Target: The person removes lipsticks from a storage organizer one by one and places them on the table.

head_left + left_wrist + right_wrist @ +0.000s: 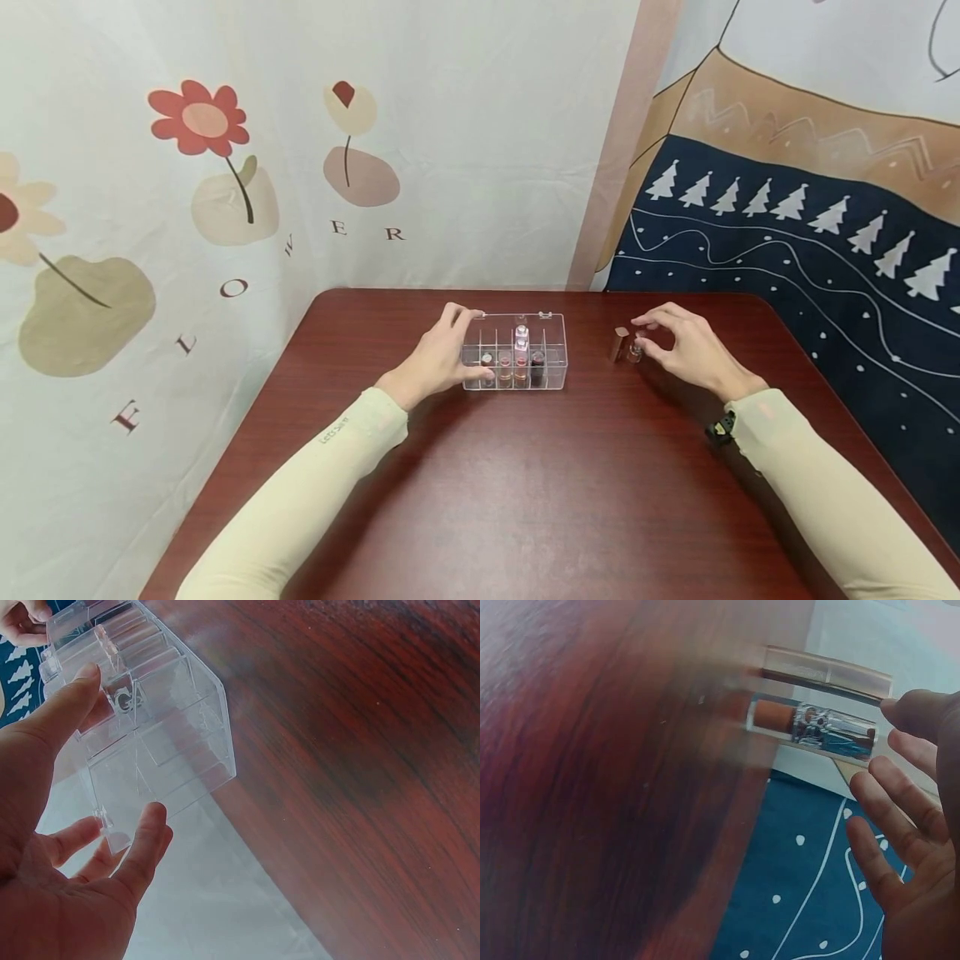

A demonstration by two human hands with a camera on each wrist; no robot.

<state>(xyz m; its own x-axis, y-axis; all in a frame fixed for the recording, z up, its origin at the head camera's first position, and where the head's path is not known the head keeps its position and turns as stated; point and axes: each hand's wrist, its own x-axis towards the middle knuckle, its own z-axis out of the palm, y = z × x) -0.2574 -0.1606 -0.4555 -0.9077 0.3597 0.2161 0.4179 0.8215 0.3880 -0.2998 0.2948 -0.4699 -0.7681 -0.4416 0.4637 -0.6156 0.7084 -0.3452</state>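
A clear plastic divided box (555, 354) stands toward the back of the table, with several lipstick tubes (537, 371) upright in its compartments. My left hand (438, 354) holds the box's left end, thumb at the front wall and fingers at the back edge. To the box's right, a rose-gold lipstick tube (618, 344) and a lipstick with a clear, silvery case (634, 353) stand side by side. Around them my right hand (688, 348) reaches with thumb and fingers spread apart. In the right wrist view, the thumb tip is close to the rose-gold tube (847, 673).
The dark red wooden table (517, 492) ends at a pale curtain with flower prints (480, 167) behind. A navy cloth with white trees (795, 242) hangs along the right edge. A dark watch or band (722, 428) is on the right wrist.
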